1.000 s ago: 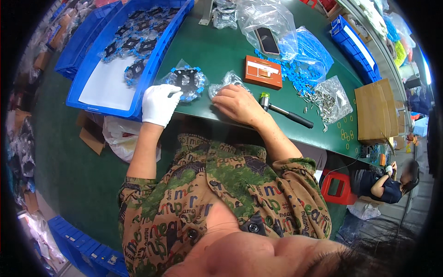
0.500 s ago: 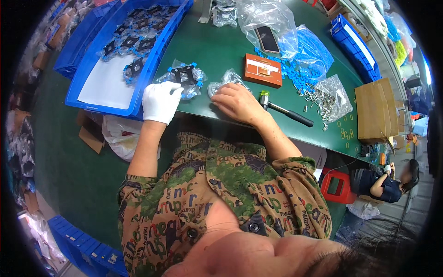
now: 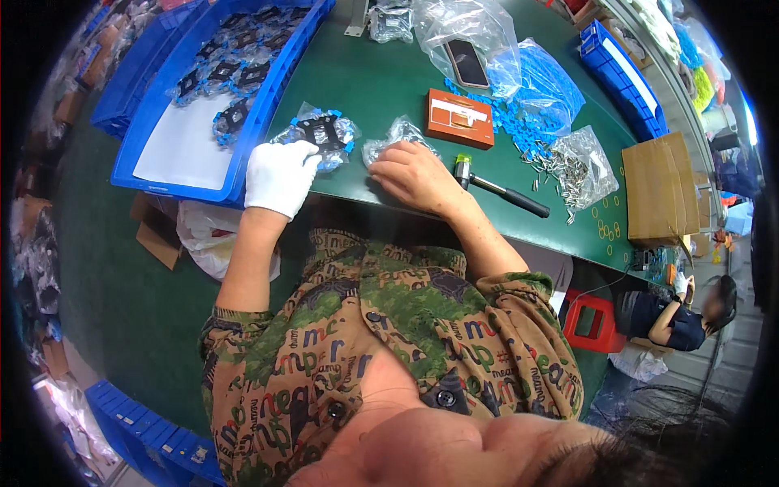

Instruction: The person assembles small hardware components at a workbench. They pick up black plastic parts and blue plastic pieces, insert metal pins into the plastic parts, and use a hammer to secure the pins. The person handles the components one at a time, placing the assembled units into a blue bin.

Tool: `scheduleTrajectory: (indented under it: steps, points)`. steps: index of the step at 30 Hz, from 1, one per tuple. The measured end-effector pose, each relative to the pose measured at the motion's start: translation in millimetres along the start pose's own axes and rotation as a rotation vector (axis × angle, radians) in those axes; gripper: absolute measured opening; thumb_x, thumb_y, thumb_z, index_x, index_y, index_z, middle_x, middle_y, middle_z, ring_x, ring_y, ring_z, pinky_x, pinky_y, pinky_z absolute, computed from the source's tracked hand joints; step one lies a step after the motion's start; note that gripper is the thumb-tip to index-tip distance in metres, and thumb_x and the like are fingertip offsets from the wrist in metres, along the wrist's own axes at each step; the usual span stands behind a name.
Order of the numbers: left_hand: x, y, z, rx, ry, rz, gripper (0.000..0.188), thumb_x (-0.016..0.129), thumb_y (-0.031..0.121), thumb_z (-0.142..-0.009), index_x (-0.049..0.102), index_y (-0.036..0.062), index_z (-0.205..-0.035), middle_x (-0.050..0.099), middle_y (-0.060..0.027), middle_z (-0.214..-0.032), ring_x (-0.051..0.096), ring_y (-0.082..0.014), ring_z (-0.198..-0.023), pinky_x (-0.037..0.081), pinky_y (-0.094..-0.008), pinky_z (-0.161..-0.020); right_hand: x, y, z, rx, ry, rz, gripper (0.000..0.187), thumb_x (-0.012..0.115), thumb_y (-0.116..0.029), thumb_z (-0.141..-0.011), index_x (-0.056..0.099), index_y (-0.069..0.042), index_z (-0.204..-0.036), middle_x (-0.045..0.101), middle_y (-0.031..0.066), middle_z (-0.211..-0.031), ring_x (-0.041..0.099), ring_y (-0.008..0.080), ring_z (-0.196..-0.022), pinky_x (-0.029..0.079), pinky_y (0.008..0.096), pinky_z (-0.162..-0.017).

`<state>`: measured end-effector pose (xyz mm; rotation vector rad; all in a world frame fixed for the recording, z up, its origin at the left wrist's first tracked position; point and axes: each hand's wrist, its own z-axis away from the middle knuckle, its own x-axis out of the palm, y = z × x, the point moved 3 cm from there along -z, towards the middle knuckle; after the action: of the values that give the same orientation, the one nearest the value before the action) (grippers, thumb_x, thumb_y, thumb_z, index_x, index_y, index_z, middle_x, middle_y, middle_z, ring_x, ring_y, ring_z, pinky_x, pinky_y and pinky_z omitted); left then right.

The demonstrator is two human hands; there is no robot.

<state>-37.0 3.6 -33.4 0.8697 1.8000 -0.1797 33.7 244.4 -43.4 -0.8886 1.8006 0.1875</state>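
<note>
My left hand (image 3: 276,180), in a white glove, rests at the table's near edge, thumb and index finger slightly apart with nothing visible between them. Just beyond its fingertips lies a black four-armed bracket (image 3: 323,132) with blue clips at its corners, on or in clear plastic film. My bare right hand (image 3: 415,178) curls its fingers down over the near part of a crumpled clear plastic bag (image 3: 399,130); its fingertips are partly hidden and the bag's contents are unclear. Right of that hand lies a hammer (image 3: 507,196) with a black handle and a green-yellow face.
A blue tray (image 3: 182,191) of similar bagged brackets stands at left. Beyond my right hand are an orange box (image 3: 459,118), a phone (image 3: 466,63), blue clips (image 3: 527,122), metal pins (image 3: 570,174) and rubber bands (image 3: 607,227). A cardboard box (image 3: 661,191) and another person (image 3: 665,316) are at right.
Both hands keep nearly the same places and poses. The whole view has shifted slightly, and the bracket and bag look almost unmoved.
</note>
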Motion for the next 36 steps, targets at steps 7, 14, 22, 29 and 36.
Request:
scheduleTrajectory:
  steps: [7,14,22,29,36]
  points:
    - [-2,3,4,0.02,-0.029,0.006,0.016,0.074,0.026,-0.088,0.079,0.0117,-0.092,0.075,-0.0114,-0.087,0.07,-0.0319,-0.08,0.054,-0.0438,-0.079,0,0,0,0.001,0.001,-0.008,0.015,0.071,-0.02,-0.094,0.073,-0.009,-0.104,0.067,0.0056,-0.095,0.063,0.0273,-0.098,0.051,0.0417,-0.084]
    - [-15,5,-1,0.036,-0.071,-0.062,0.014,0.074,0.023,-0.088,0.077,0.0097,-0.087,0.073,-0.0109,-0.09,0.068,-0.0313,-0.084,0.053,-0.0462,-0.078,-4,-4,1,-0.008,0.039,0.003,0.016,0.073,-0.017,-0.092,0.072,-0.01,-0.106,0.067,0.0054,-0.098,0.063,0.0274,-0.099,0.051,0.0413,-0.085]
    - [-9,-13,-28,0.057,-0.005,-0.017,0.023,0.076,0.026,-0.086,0.079,0.0072,-0.099,0.076,-0.0115,-0.105,0.071,-0.031,-0.096,0.055,-0.0426,-0.089,-30,-33,-6,-0.095,0.218,-0.01,0.023,0.079,-0.014,-0.085,0.071,-0.012,-0.106,0.067,0.0043,-0.101,0.064,0.026,-0.099,0.05,0.0401,-0.083]
    - [-4,-12,-28,0.015,-0.136,-0.071,0.029,0.076,0.032,-0.086,0.079,0.0074,-0.102,0.076,-0.0128,-0.112,0.071,-0.0314,-0.1,0.055,-0.042,-0.09,-24,-25,7,-0.052,0.153,-0.015,0.023,0.078,-0.012,-0.085,0.071,-0.011,-0.106,0.068,0.0042,-0.098,0.064,0.0261,-0.093,0.05,0.0407,-0.08]
    - [0,-20,-33,0.114,-0.197,-0.16,0.032,0.073,0.036,-0.089,0.079,0.0083,-0.103,0.075,-0.0129,-0.112,0.071,-0.0319,-0.099,0.055,-0.0434,-0.089,-25,-29,7,-0.063,0.144,-0.043,0.027,0.078,-0.007,-0.081,0.07,-0.008,-0.108,0.069,0.006,-0.102,0.064,0.0276,-0.093,0.05,0.0411,-0.079]
